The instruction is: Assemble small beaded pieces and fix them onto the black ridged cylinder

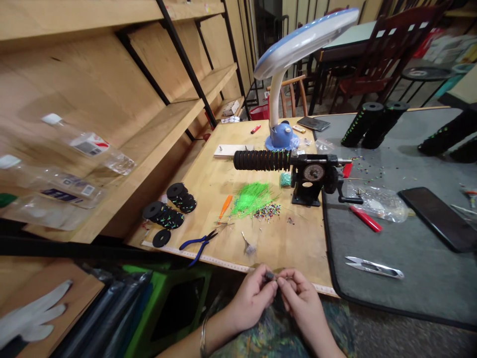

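Note:
My left hand and my right hand meet at the near edge of the wooden table, fingertips pinched together on a small dark piece that is too small to name. Both hands are closed. Farther back on the table lie a heap of green strands, a scatter of coloured beads, blue-handled pliers and stacks of black discs. A black hand-crank winder carries a row of black discs on its spindle.
A blue and white desk lamp stands at the back. On the grey mat lie thread snips, a red tool, a plastic bag and a phone. Wooden shelves with bottles run along the left.

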{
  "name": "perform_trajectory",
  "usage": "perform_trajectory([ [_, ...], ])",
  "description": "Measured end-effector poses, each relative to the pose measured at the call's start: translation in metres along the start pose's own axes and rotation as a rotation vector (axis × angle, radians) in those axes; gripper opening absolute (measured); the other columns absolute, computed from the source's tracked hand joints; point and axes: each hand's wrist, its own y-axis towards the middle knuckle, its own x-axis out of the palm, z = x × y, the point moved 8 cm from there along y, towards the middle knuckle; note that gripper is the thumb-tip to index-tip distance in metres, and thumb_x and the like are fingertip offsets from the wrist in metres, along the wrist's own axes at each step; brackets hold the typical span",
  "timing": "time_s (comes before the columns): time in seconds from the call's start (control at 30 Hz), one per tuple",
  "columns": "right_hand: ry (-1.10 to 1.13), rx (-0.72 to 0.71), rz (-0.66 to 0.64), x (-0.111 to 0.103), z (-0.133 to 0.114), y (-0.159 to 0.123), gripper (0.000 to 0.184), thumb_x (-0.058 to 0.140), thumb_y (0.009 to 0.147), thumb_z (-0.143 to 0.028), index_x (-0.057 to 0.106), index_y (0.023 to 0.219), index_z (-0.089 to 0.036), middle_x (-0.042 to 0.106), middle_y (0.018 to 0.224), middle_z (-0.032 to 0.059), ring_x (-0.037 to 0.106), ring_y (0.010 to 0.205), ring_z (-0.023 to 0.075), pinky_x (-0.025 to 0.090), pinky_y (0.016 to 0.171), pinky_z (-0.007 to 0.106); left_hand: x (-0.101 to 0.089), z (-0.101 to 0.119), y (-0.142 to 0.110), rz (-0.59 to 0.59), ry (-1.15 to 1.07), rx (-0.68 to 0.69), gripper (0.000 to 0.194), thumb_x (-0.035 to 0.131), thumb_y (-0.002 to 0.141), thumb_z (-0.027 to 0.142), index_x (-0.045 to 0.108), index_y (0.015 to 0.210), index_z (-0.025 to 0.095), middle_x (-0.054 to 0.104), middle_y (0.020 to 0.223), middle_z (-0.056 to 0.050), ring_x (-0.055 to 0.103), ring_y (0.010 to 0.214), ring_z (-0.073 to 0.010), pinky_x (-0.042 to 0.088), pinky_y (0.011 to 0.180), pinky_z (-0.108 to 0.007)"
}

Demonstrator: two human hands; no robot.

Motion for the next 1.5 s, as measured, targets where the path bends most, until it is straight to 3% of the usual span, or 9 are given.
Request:
perform_trajectory([
  [0.7,0.039,0.034,-0.003,-0.001,0.012,0.003,0.052,0.067,0.066,-0.069,0.051,0.072,-0.020,0.035,0.038,-0.0136,0.023,0.034,0.0040,0.013,0.037,0.017,-0.001,-0.004,0.002,0.061,-0.079,0.037,0.038,0.054,0.086,0.055,0.040,0.079,0.020,0.045,0.063,0.007,0.038,0.046,-0.0050,0.028,0.045,-0.020],
  [0.97,0.150,0.075,0.065,-0.004,0.014,0.002,0.050,0.071,0.064,-0.065,0.050,0.070,-0.020,0.032,0.034,-0.0151,0.019,0.032,0.0030,0.013,0.036,0.017,0.006,-0.006,-0.001,-0.034,0.011,0.057,0.037,0.051,0.088,0.054,0.041,0.081,0.019,0.043,0.064,0.006,0.038,0.051,-0.0069,0.031,0.048,-0.021],
  [1.17,0.206,0.071,0.072,-0.006,0.010,0.001,0.049,0.071,0.066,-0.064,0.051,0.072,-0.020,0.032,0.033,-0.0156,0.017,0.032,0.0024,0.011,0.036,0.017,0.006,-0.006,-0.004,-0.046,-0.004,0.073,0.032,0.051,0.090,0.049,0.041,0.081,0.020,0.042,0.064,0.006,0.039,0.054,-0.0077,0.032,0.052,-0.021],
  [1.33,0.152,0.027,0.060,-0.007,0.005,0.000,0.051,0.070,0.066,-0.066,0.050,0.073,-0.020,0.032,0.037,-0.0156,0.019,0.033,0.0025,0.012,0.036,0.016,0.007,-0.002,-0.004,-0.020,-0.098,0.019,0.030,0.065,0.081,0.041,0.044,0.086,0.019,0.044,0.074,0.006,0.037,0.054,-0.0059,0.031,0.050,-0.020],
  [1.5,0.092,0.016,0.047,-0.004,0.004,-0.001,0.053,0.067,0.066,-0.070,0.049,0.072,-0.021,0.030,0.038,-0.0156,0.019,0.033,0.0030,0.012,0.035,0.016,0.005,0.004,-0.003,0.008,-0.023,-0.013,0.022,0.066,0.077,0.029,0.048,0.084,0.018,0.046,0.069,0.006,0.041,0.056,-0.0073,0.033,0.052,-0.020],
])
